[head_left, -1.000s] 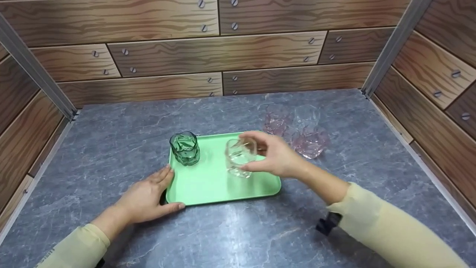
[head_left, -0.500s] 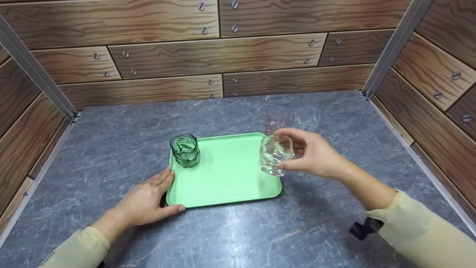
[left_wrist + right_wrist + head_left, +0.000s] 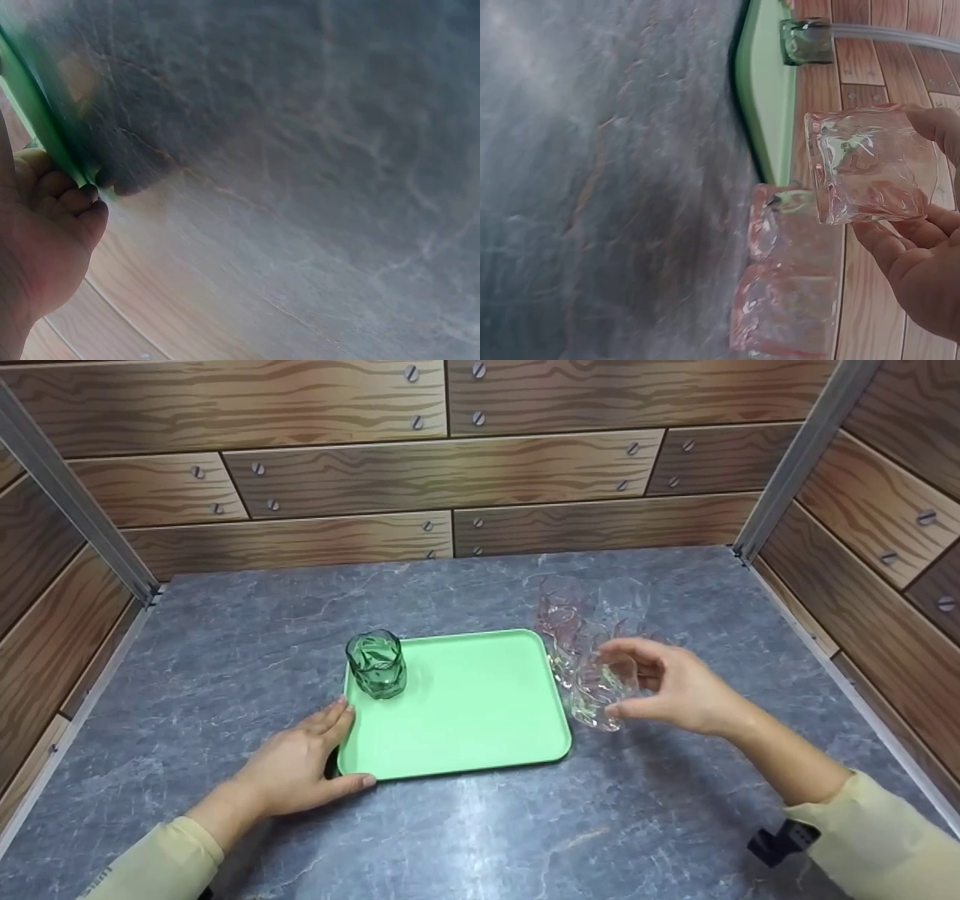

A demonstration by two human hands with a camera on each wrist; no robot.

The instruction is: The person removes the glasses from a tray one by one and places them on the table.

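Note:
Between its thumb and fingers, my right hand [image 3: 686, 694] grips a clear drinking glass [image 3: 602, 694], just right of the light green tray [image 3: 457, 712]. The right wrist view shows this glass [image 3: 874, 165] upright relative to the table, with its base apparently off the tabletop. My left hand [image 3: 296, 757] rests at the tray's front left corner, fingers against the left edge and thumb along the front edge. A dark green glass [image 3: 376, 666] stands on the tray's back left corner. In the left wrist view, the fingers [image 3: 75, 196] touch the tray's rim [image 3: 45, 120].
Several other glasses cluster right of the tray's back corner: a pink glass [image 3: 559, 604], a clear glass [image 3: 624, 598], and more partly hidden behind the held one. Underneath is a grey marbled table [image 3: 465, 840]. Wood-patterned walls [image 3: 337, 472] enclose its back and sides.
My right hand has carried the clear glass rightward from above the tray, across its right edge, to beside the other glasses. The left hand and dark green glass have stayed in place.

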